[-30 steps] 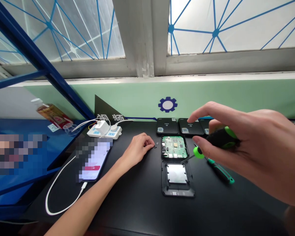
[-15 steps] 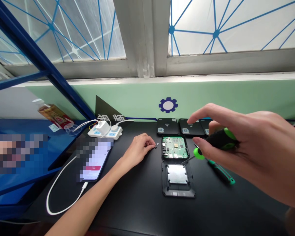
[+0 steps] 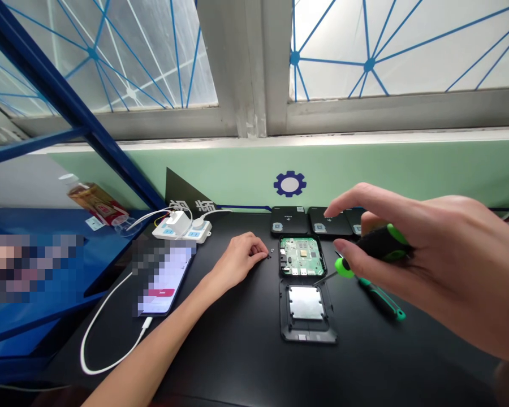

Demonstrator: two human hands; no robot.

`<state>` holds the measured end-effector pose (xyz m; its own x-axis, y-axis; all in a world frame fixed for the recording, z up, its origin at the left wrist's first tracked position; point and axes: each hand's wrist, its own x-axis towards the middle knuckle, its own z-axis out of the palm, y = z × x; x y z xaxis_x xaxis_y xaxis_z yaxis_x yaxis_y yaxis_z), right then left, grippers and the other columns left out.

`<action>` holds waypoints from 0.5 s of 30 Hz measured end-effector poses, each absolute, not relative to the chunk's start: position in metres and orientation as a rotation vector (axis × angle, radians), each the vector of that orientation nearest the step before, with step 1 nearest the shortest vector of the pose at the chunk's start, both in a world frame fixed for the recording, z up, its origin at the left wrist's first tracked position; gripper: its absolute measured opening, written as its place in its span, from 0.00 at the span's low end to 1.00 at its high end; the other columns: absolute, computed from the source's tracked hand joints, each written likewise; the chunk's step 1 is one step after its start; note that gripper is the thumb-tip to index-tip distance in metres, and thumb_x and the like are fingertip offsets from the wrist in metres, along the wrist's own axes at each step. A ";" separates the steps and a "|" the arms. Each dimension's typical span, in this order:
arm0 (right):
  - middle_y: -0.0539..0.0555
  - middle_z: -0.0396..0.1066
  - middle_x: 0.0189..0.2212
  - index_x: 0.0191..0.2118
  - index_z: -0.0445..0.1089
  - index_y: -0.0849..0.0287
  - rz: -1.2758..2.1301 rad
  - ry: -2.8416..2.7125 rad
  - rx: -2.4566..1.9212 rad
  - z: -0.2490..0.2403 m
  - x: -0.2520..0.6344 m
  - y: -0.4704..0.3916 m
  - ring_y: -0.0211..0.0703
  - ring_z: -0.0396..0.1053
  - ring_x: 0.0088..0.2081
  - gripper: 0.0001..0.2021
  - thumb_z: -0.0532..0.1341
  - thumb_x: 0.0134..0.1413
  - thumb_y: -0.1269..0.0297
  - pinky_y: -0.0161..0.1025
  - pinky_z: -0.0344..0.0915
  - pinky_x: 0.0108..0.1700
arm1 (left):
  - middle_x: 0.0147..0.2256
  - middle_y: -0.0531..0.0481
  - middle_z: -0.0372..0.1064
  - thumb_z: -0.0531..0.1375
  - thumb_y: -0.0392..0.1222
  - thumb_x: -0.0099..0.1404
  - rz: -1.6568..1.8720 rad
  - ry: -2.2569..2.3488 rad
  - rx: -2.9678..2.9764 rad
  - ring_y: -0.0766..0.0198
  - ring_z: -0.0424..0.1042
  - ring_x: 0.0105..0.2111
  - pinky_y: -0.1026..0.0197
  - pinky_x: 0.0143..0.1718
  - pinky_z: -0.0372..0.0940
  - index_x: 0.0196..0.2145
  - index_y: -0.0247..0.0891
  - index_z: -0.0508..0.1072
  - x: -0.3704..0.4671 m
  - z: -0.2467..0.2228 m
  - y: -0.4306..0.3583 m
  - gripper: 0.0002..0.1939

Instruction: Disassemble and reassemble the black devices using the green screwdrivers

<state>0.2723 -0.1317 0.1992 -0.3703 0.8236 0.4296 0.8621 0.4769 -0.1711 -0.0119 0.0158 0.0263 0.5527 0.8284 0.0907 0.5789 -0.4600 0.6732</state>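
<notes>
My right hand (image 3: 432, 254) is wrapped round a screwdriver (image 3: 382, 243) with a black and green handle, its thin shaft slanting down left. The tip appears over the upper edge of a black cover (image 3: 307, 330) with a silver metal plate (image 3: 306, 302). Directly behind that cover sits an opened black box showing a green circuit board (image 3: 303, 254). Left of the board, my left hand (image 3: 241, 254) rests on the table with thumb and fingertips pinched together. Several tiny screws (image 3: 270, 256) lie right at those fingertips; whether one is between them is hidden.
Closed black boxes (image 3: 289, 220) line the wall. A green-handled tool (image 3: 382, 299) lies under my right hand. To the left are a phone (image 3: 169, 282) on a white cable (image 3: 82, 350), a power strip (image 3: 201, 233), a bottle (image 3: 95, 200) and a blue frame (image 3: 68, 107).
The view has tilted up very slightly, so everything sits a little lower. Both hands, the screwdriver and the box parts keep practically the same positions.
</notes>
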 end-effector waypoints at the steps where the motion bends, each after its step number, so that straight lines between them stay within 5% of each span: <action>1: 0.35 0.61 0.14 0.55 0.70 0.44 -0.125 -2.269 -1.398 0.199 0.273 -0.132 0.40 0.53 0.13 0.09 0.61 0.75 0.54 0.38 0.55 0.18 | 0.39 0.48 0.79 0.68 0.36 0.71 0.553 1.129 2.200 0.58 0.78 0.37 0.58 0.41 0.69 0.37 0.41 0.86 -0.012 0.028 0.016 0.05; 5: 0.36 0.59 0.13 0.50 0.75 0.43 -0.111 -2.246 -1.367 0.200 0.275 -0.131 0.38 0.53 0.12 0.05 0.64 0.75 0.54 0.37 0.54 0.17 | 0.36 0.49 0.79 0.64 0.42 0.76 0.610 1.165 2.200 0.57 0.77 0.36 0.58 0.40 0.67 0.38 0.41 0.83 -0.011 0.037 0.012 0.09; 9: 0.41 0.80 0.30 0.46 0.81 0.43 -0.103 -2.206 -1.327 0.198 0.275 -0.129 0.37 0.73 0.22 0.07 0.63 0.75 0.55 0.37 0.63 0.23 | 0.28 0.52 0.74 0.50 0.51 0.85 0.736 1.244 2.174 0.59 0.73 0.29 0.58 0.36 0.63 0.30 0.40 0.73 -0.008 0.046 0.006 0.26; 12: 0.42 0.85 0.37 0.44 0.83 0.43 -0.177 -2.216 -1.357 0.198 0.277 -0.128 0.41 0.80 0.28 0.12 0.60 0.77 0.54 0.40 0.65 0.27 | 0.19 0.56 0.61 0.52 0.58 0.85 0.789 1.256 2.169 0.64 0.62 0.22 0.59 0.30 0.56 0.22 0.40 0.65 -0.005 0.049 0.001 0.33; 15: 0.41 0.85 0.36 0.43 0.84 0.43 -0.273 -2.230 -1.406 0.199 0.282 -0.129 0.42 0.80 0.29 0.15 0.60 0.78 0.52 0.42 0.65 0.28 | 0.23 0.59 0.64 0.61 0.52 0.81 0.862 1.184 2.174 0.67 0.61 0.23 0.61 0.30 0.58 0.33 0.39 0.78 0.000 0.050 -0.006 0.20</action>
